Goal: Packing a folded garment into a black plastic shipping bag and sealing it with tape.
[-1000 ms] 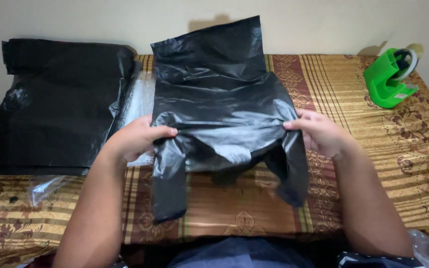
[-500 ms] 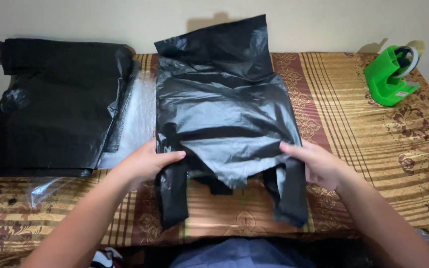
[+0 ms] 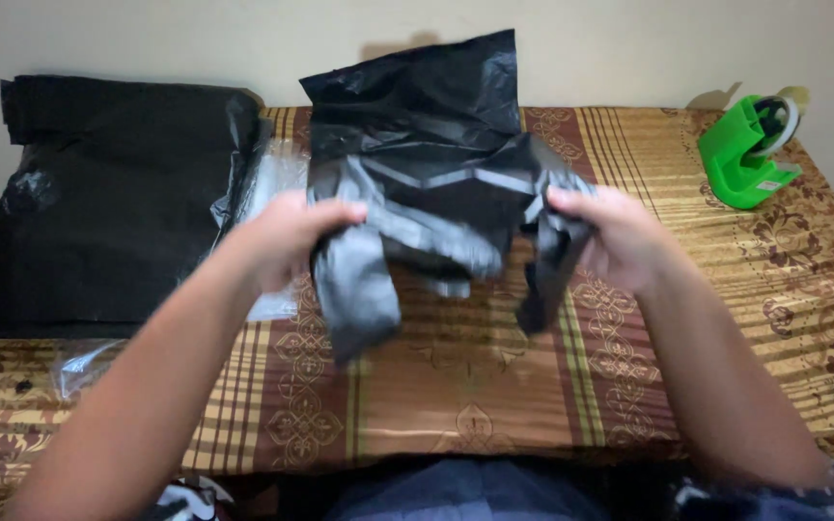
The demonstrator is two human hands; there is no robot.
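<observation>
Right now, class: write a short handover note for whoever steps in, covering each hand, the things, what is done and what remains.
Left hand: closed on the black plastic bag at its left handle.
Right hand: closed on its right handle.
The bag is lifted at the near end, far end against the wall, over the patterned cloth.
Stack of black bags lies left; green tape dispenser far right.
Done: bag partly gathered. Left: finishing the fold.

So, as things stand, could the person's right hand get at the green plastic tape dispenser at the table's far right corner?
Probably yes, once freed: the right hand grips the crumpled black plastic bag, as does the left hand. Only bare patterned tablecloth lies between it and the green tape dispenser.
</observation>
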